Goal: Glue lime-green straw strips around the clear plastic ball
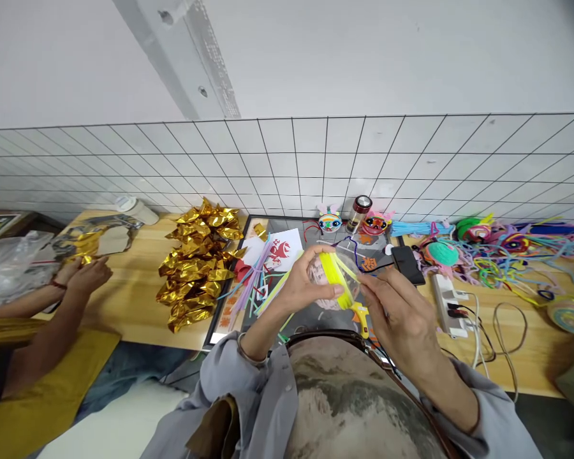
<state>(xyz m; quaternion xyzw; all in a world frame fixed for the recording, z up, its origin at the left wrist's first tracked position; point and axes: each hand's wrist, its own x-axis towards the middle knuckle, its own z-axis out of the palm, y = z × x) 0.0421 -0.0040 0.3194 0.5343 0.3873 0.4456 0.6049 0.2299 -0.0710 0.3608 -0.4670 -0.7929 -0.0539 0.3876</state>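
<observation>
My left hand (306, 280) is wrapped round a clear plastic ball (328, 274) held above the dark work mat (287, 319). A band of yellow pipe cleaners (337, 277) runs across the ball under my left thumb. My right hand (397, 306) pinches the right side of that yellow band with thumb and forefinger. A yellow glue gun (361, 315) lies on the mat just below the ball. Loose coloured pipe cleaners (256, 280) and a red paper cutting on white paper (280, 250) lie to the left of my hands.
A heap of gold foil pieces (198, 261) sits left of the mat. Another person's hands (83, 274) work at the far left. A black phone (408, 263), a power strip (446, 299) with cables, tangled pipe cleaners (497, 258), a small jar (358, 212) and craft figures (330, 221) stand nearby.
</observation>
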